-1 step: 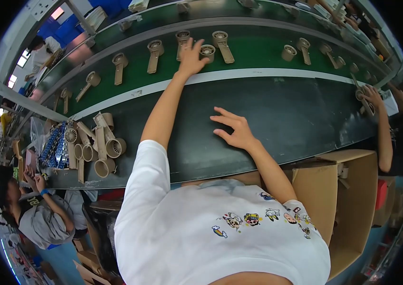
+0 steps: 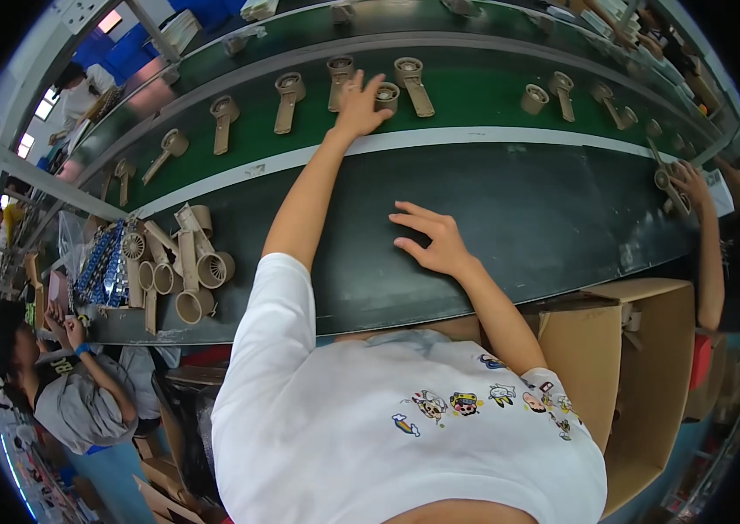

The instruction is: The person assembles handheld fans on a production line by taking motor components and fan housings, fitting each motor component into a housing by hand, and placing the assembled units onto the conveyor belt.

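Observation:
My left hand (image 2: 359,106) reaches over the green conveyor with its fingers spread, holding nothing. Just beyond its fingers lies a beige handheld-fan housing (image 2: 340,72), a round head on a flat handle, partly covered by the hand. Beside the thumb is a short round beige fan piece (image 2: 386,96); I cannot tell whether the thumb touches it. Another fan housing (image 2: 413,86) lies to its right. My right hand (image 2: 436,240) hovers over the dark worktop (image 2: 509,205), fingers apart and nothing in them.
More fan housings (image 2: 289,100) lie along the conveyor (image 2: 466,96). A pile of beige housings (image 2: 195,253) and blue strips (image 2: 103,266) sits on the worktop's left. An open cardboard box (image 2: 575,354) stands at my right. Co-workers sit left (image 2: 90,393) and right (image 2: 709,253).
My left hand has shifted slightly right relative to the fan housing beyond its fingers. The whole view has moved a little; my right hand keeps nearly the same pose.

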`<state>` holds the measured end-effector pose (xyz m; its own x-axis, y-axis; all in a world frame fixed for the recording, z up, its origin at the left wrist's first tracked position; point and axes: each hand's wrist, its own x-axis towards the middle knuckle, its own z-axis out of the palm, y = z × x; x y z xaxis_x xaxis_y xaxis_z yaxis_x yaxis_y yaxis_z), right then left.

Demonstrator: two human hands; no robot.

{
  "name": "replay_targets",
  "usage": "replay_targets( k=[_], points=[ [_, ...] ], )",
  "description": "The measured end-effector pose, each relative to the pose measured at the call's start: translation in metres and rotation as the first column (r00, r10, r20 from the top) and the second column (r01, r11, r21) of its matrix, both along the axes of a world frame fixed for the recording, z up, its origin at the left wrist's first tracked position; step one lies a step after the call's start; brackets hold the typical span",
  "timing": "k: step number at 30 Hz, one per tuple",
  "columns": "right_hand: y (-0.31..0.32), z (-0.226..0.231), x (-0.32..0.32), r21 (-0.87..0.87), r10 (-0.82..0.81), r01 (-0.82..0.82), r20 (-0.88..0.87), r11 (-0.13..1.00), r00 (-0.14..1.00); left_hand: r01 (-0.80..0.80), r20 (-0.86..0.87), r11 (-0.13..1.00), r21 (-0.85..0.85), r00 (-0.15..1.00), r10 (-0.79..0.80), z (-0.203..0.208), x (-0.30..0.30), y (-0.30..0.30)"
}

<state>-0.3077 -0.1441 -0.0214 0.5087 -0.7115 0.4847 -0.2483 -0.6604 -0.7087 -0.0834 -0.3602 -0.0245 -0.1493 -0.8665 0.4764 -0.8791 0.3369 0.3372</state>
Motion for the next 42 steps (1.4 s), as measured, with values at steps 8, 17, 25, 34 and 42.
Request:
replay_targets(
  k=[8,17,25,34,42],
  points=[
    [0.004,0.009,-0.002,-0.094,-0.206,0.232,0.230,0.968,0.951,-0.108,-0.006,0.966,0.236,0.994,0.112,0.029,-0.002,0.026],
    [0.004,0.020,0.008,-0.081,-0.241,0.243,0.034,0.967,0.970,0.362,-0.378,0.862,0.353,0.899,-0.223,0.047,-0.043,0.217],
    [0.009,0.017,0.002,0.036,-0.111,0.113,-0.054,0.993,0.992,0.015,-0.224,0.999,0.047,0.975,-0.004,0.081,0.030,0.305],
    [0.011,0.020,-0.003,0.021,-0.025,0.026,-0.061,0.999,0.998,-0.397,0.557,0.856,0.332,0.814,0.162,0.121,0.172,0.366],
    [0.013,0.017,-0.005,0.059,-0.030,0.033,-0.066,0.998,0.997,-0.196,0.580,0.890,0.411,0.810,-0.090,0.119,0.175,0.331]
  ],
)
